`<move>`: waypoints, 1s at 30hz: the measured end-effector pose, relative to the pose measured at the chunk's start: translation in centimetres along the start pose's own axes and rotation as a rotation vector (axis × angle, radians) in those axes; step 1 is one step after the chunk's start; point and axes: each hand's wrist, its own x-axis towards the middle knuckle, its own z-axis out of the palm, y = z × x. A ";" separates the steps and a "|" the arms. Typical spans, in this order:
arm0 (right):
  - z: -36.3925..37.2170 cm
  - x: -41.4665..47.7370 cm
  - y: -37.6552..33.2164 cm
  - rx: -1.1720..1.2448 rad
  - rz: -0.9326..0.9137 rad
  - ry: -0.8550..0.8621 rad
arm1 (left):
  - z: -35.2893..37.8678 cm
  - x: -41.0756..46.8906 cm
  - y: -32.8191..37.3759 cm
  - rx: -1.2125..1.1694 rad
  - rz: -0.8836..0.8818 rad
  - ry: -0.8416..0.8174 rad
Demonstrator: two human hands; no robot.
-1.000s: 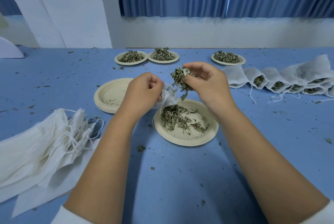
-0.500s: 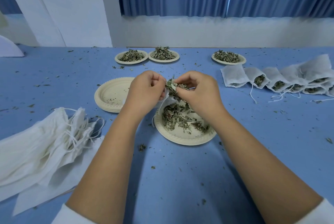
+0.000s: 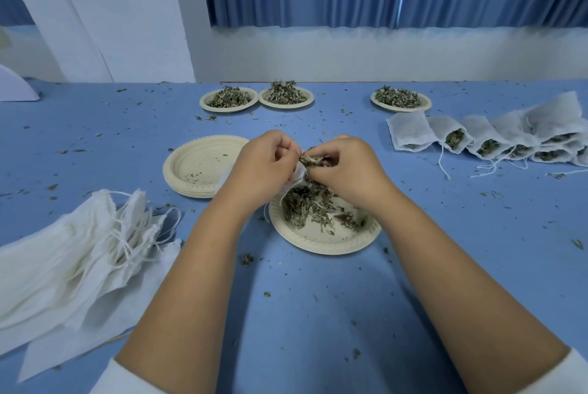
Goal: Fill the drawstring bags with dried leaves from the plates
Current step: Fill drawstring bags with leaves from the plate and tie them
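Note:
My left hand [image 3: 261, 167] grips the rim of a small white drawstring bag [image 3: 294, 182], mostly hidden behind the fingers. My right hand [image 3: 345, 169] pinches a clump of dried leaves [image 3: 310, 160] at the bag's mouth. Both hands hover over the far edge of a cream plate [image 3: 324, 242] that holds a loose pile of dried leaves [image 3: 308, 206].
A stack of bare cream plates [image 3: 197, 167] stands to the left. Three leaf-filled plates [image 3: 229, 99] line the table's back. Filled bags [image 3: 490, 139] lie in a row at the right, several flat white bags [image 3: 66, 253] at the left. Leaf crumbs litter the blue table.
My right hand came down and left with its clump of leaves, from above the plate to the bag's mouth. My left hand kept hold of the bag.

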 end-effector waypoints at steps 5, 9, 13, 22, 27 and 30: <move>-1.0 0.1 0.1 0.296 0.152 -0.114 | -0.1 0.1 -0.2 0.015 -0.042 0.027; -0.5 0.3 0.3 0.349 0.194 -0.100 | -0.1 0.1 -0.3 -0.032 -0.068 0.023; 0.2 0.1 0.3 0.329 0.132 -0.009 | 0.0 0.2 -0.5 -0.024 -0.060 0.046; -2.0 -0.2 0.4 -0.125 0.105 -0.354 | -0.4 0.4 -1.0 0.044 -0.036 0.060; -0.4 -0.6 0.5 -0.376 0.088 -0.526 | -0.7 0.5 -1.3 0.075 -0.034 0.059; 0.2 -0.6 0.7 -0.382 0.074 -0.481 | -0.8 0.5 -1.4 0.092 -0.032 0.056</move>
